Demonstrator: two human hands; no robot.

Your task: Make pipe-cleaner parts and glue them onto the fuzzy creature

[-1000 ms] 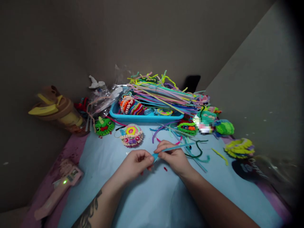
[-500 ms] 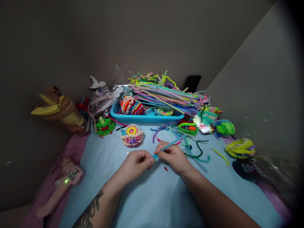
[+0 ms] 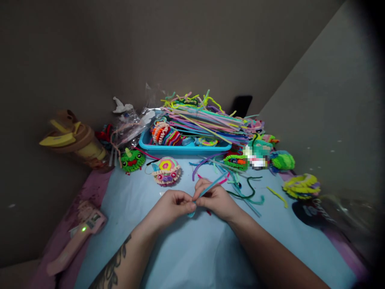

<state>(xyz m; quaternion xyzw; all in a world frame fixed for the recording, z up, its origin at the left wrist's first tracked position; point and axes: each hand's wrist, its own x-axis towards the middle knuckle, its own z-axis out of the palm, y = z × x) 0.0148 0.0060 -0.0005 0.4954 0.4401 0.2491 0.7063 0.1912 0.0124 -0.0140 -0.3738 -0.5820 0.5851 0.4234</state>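
Observation:
A light blue pipe cleaner [image 3: 213, 184] slants up and to the right out of my fingers. Its lower end shows as a small blue bend just beneath my fingertips. My left hand [image 3: 177, 204] is closed, thumb and forefinger pinching that lower end. Touching it at the fingertips, my right hand [image 3: 214, 197] pinches the same strip a little higher. A small dark red scrap [image 3: 208, 212] lies on the light blue cloth [image 3: 186, 253] beneath my right hand. Beyond my left hand sits a round pipe-cleaner creature [image 3: 167, 171] with a pink and yellow top.
A blue tray [image 3: 183, 151] piled with pipe cleaners [image 3: 204, 120] stands at the back. Loose strips and a dark green stem [image 3: 250, 188] lie to the right. A pink glue gun [image 3: 78, 241] with a green light rests at left, near a brown cup [image 3: 87, 144].
The blue strip has slid slightly down and left, and its lower bent end now pokes out below my fingertips. Both hands stay pinched together; the view has shifted a little.

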